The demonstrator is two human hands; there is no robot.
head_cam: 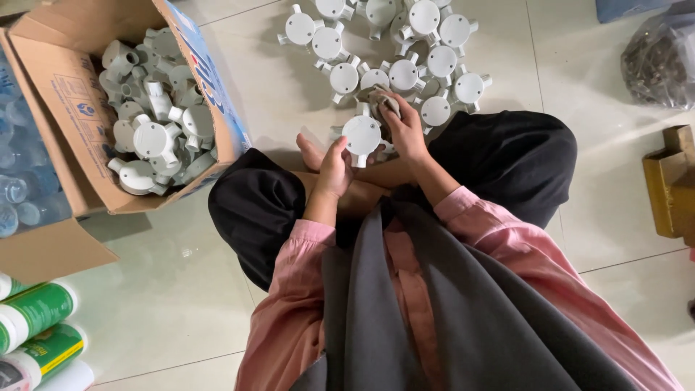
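Pale floor tiles (pixel 181 289) fill the scene, seen from above a person sitting cross-legged in pink sleeves and dark cloth. At far left, green-labelled cans (pixel 32 318) lie on their sides near a pack of water bottles (pixel 14 166). Beside these stands an open carton (pixel 61 87), its flaps spread, heaped with white round junction boxes (pixel 156 127) lying at all angles, their short pipe stubs pointing every way.

Near the middle, the left hand (pixel 334 165) holds a white box (pixel 361 135) from below, thumb and fingers wrapped narrowly round its rim. It hangs just above the floor, in front of the knees. Its round lid faces up toward the camera; one stub points down toward the person, another away from them. The right hand (pixel 405 129) touches its far edge, fingers curled tight on a small greyish object (pixel 378 98) that I cannot identify.

Beyond the hands, a cluster of boxes (pixel 405 43) lies lid-up on the tiles. At far right sit a dark plastic bag (pixel 660 61) and a yellow block (pixel 673 181).
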